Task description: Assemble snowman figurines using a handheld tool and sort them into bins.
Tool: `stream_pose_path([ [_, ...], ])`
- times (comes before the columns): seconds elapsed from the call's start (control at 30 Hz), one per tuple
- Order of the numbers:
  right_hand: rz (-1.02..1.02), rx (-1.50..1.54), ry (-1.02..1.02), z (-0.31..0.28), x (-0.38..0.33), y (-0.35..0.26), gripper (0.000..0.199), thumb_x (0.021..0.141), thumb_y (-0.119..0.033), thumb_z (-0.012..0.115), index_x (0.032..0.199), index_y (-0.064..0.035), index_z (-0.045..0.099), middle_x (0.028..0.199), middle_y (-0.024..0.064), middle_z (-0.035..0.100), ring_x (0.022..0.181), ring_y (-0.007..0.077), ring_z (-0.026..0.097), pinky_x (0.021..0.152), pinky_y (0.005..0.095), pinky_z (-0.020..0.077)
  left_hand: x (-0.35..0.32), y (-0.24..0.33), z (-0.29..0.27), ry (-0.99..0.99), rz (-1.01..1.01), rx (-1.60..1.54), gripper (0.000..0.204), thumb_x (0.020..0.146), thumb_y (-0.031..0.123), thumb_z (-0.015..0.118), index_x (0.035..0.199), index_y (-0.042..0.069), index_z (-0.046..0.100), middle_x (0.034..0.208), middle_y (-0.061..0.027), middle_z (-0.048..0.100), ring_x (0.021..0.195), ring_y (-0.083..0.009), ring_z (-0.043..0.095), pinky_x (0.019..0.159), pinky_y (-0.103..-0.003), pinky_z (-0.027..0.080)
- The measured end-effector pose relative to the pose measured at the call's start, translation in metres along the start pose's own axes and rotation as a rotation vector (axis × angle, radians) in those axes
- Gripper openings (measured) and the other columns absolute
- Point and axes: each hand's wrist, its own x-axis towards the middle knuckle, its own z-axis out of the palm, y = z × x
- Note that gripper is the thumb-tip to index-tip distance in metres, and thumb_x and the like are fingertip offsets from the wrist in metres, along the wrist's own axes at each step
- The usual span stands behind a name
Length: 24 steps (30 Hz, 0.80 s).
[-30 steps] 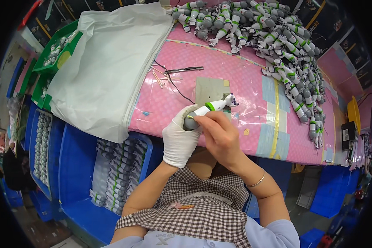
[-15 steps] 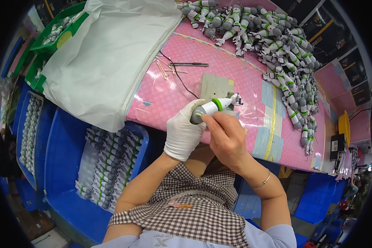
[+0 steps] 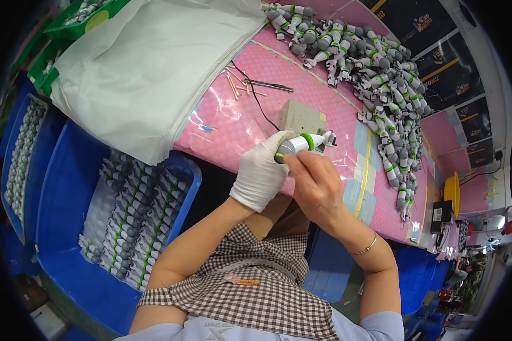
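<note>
Grasping is done by the left hand [image 3: 261,173], gloved in white, which is wrapped around the rear of one white toy arm [image 3: 296,145] with a green band. The piece is tilted above the front edge of the pink-covered desk [image 3: 224,125], its small hand facing right. The bare right hand [image 3: 318,184] has its fingers pinched at the grey rounded end; a yellow-green spot shows by the fingertips, but whether they grip a tool cannot be told. Left of the forearms, a blue bin [image 3: 60,213] contains rows of similar parts [image 3: 119,230]. A white sheet [image 3: 131,74] covers the desk's left end and overhangs its front edge. Just beyond the hands sits a grey block [image 3: 301,116]. Cotton swabs [image 3: 233,86] and a slender metal tool [image 3: 271,85] lie near the sheet. A heap of toy arms [image 3: 375,85] extends from the far edge along the right side.
</note>
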Motion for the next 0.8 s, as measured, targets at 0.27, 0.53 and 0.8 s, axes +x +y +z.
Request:
stream_pose_path([
  [0.27,0.021,-0.016,0.016,-0.003,0.003,-0.001,0.032,0.066,0.010,0.060,0.096,0.0010,0.064,0.091,0.0116,0.058,0.075,0.0268,0.058,0.065,0.0350,0.0481,-0.001,-0.001,0.000,0.017,0.000,0.009,0.034,0.077,0.007,0.064,0.111,0.006,0.059,0.090,-0.0199,0.064,0.082,-0.0350,0.064,0.068,-0.038,0.051],
  [0.53,-0.047,-0.025,0.026,-0.003,0.006,0.005,0.035,0.063,0.001,0.059,0.097,0.0034,0.061,0.090,0.0103,0.055,0.071,0.0220,0.055,0.063,0.0326,0.0453,-0.001,-0.007,0.001,0.043,0.035,0.010,0.035,0.076,0.007,0.065,0.110,0.003,0.059,0.091,-0.0210,0.064,0.083,-0.0366,0.063,0.070,-0.039,0.052],
  [0.8,-0.060,-0.019,0.022,-0.004,0.003,0.007,0.035,0.063,0.001,0.059,0.097,0.0037,0.061,0.089,0.0112,0.055,0.072,0.0234,0.056,0.064,0.0336,0.0456,-0.002,-0.007,0.006,0.045,0.046,0.009,0.034,0.076,0.007,0.065,0.109,0.003,0.059,0.090,-0.0213,0.064,0.083,-0.0371,0.063,0.070,-0.040,0.052],
])
